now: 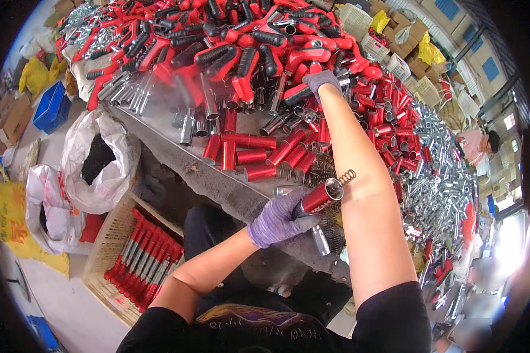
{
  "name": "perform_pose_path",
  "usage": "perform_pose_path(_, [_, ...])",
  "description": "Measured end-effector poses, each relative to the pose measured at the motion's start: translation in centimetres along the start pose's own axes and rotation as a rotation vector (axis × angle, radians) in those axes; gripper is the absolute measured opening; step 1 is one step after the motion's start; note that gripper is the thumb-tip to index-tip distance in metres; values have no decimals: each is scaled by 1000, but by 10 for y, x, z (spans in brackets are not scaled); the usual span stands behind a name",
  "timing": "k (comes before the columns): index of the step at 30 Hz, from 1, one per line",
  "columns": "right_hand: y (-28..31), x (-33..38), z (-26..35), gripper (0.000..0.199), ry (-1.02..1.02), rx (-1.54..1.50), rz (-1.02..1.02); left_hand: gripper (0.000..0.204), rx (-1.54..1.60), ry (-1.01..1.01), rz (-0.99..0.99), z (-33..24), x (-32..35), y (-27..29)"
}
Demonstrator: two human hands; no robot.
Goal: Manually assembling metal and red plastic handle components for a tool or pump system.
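My left hand (281, 219), in a purple-grey knit glove, is closed round a red metal tube (319, 199). The tube is tilted, its open silver-rimmed end up to the right. A coil spring (347, 176) sticks up by that mouth, in front of my right forearm. My right hand (322, 81), gloved alike, reaches far into the heap of red handles with black grips (241, 65). Its fingers look curled among the handles; what they hold is hidden. Below the left hand lies a chrome tube (320, 240), with loose springs (335, 238) beside it.
Red tubes (248, 141) lie along the grey table edge (182, 167). Small metal parts (436, 170) are heaped at the right. A beige plastic crate (103, 250) of red-and-silver pieces stands lower left, beside white sacks (126, 156) and a blue bin (52, 109). One red-black piece (197, 88) is motion-blurred.
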State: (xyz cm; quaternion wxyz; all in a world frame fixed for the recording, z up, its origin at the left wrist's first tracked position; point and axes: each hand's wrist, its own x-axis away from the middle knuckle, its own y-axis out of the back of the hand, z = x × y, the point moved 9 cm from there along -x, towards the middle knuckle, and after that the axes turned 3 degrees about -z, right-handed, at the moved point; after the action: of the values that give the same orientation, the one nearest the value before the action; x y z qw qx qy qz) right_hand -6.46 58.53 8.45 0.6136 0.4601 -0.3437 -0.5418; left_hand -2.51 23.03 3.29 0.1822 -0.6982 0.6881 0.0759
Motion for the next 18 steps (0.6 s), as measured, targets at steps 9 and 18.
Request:
perform_pose_path(9, [187, 208, -36, 51, 522, -926, -15, 48, 44, 55, 73, 12, -7, -1])
perform_pose_path(18, [237, 343, -32, 47, 832, 22, 204, 47, -31, 156, 262, 14, -5, -18])
